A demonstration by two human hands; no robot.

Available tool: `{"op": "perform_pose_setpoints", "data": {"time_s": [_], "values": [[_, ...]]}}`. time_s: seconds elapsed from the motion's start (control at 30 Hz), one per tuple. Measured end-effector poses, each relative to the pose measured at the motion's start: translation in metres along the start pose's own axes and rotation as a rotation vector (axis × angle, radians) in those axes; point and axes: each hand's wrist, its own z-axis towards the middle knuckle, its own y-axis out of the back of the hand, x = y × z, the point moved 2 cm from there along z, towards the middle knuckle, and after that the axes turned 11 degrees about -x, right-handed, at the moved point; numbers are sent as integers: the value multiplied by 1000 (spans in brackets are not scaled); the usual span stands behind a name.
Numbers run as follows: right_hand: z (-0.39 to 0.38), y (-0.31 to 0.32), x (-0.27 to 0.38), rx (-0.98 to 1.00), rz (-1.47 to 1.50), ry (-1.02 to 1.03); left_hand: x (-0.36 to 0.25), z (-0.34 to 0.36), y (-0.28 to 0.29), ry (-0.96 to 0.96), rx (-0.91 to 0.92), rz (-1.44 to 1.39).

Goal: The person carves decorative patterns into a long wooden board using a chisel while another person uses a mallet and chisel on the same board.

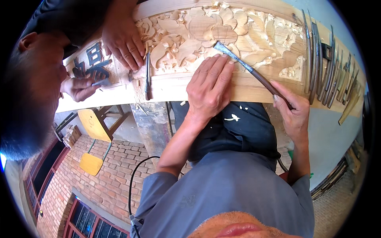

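Note:
A carved wooden panel (258, 41) with petal and leaf shapes in relief lies on the bench before me. My right hand (294, 110) is closed round the dark wooden handle of a chisel (258, 77). Its broad metal blade slants up to the left and rests over the carving near the middle. My left hand (210, 85) lies on the panel's near border, fingers stretched out side by side toward the carving. Those fingertips are right beside the chisel's blade, and I cannot tell whether they touch it. Wood chips are scattered among the carved shapes.
Several carving tools (329, 67) lie in a row at the right end. Another slim tool (148, 75) lies left of my hands. A co-worker's hand (123, 41) rests on the wood at the left, their other hand (79, 88) by dark carved characters (95, 59). A yellow chair (95, 125) stands below.

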Motion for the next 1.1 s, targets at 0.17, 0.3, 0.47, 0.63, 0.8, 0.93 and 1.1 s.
{"op": "perform_pose_setpoints", "data": {"time_s": [0.17,0.3,0.47,0.63,0.8,0.93,1.1], "values": [[1,29,25,-476,334,59,4,8,11,115,-167,49],[-35,24,-1,-350,415,-215,-16,29,10,187,-13,264],[-93,-8,-1,-81,490,-336,-51,-16,25,37,-83,-96],[-122,-9,3,96,461,-345,-83,-33,39,-70,112,-6],[-100,56,10,-257,262,-16,-90,-70,61,102,-177,-61],[-69,149,25,-562,-284,74,-65,-134,43,166,20,-54],[-59,211,23,-585,-586,119,-80,-122,42,320,146,-100]]}}
